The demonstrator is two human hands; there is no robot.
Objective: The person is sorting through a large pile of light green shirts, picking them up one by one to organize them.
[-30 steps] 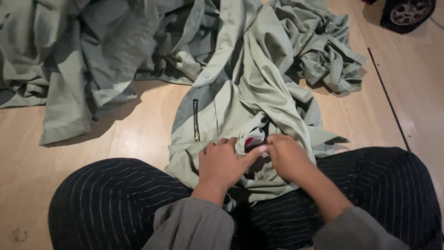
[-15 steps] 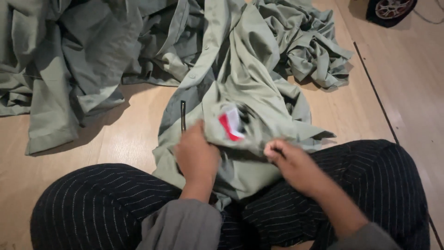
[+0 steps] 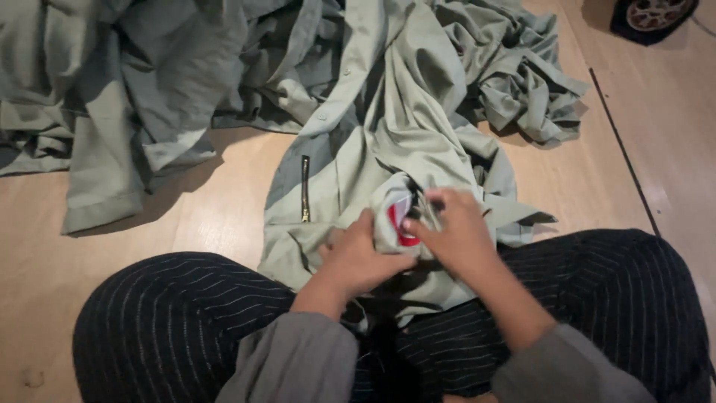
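1. Since the earlier frame the right hand (image 3: 455,235) has come in from the side to meet the left at the bunched cloth, and the red-and-white label (image 3: 400,222) now sits between the two hands instead of standing above the left one.
2. At far left a heap of sage-green garments (image 3: 112,89) lies crumpled on the wooden floor (image 3: 224,209).
3. The left hand (image 3: 358,257) is closed on a fold of the sage-green jacket (image 3: 388,134), knuckles up, just left of the label.
4. A brass-coloured zip (image 3: 305,188) runs upright on the jacket panel, near the left hand but apart from it.
5. The jacket spreads from the person's lap away across the floor, its near edge gathered between the hands.
6. The right hand pinches the bunched fabric at the label, fingers curled over it.
7. Black pinstriped trousers (image 3: 611,298) cover the crossed legs on both sides.
8. At top right lies another crumpled green garment (image 3: 522,67), and beyond it a dark wheel (image 3: 652,15).
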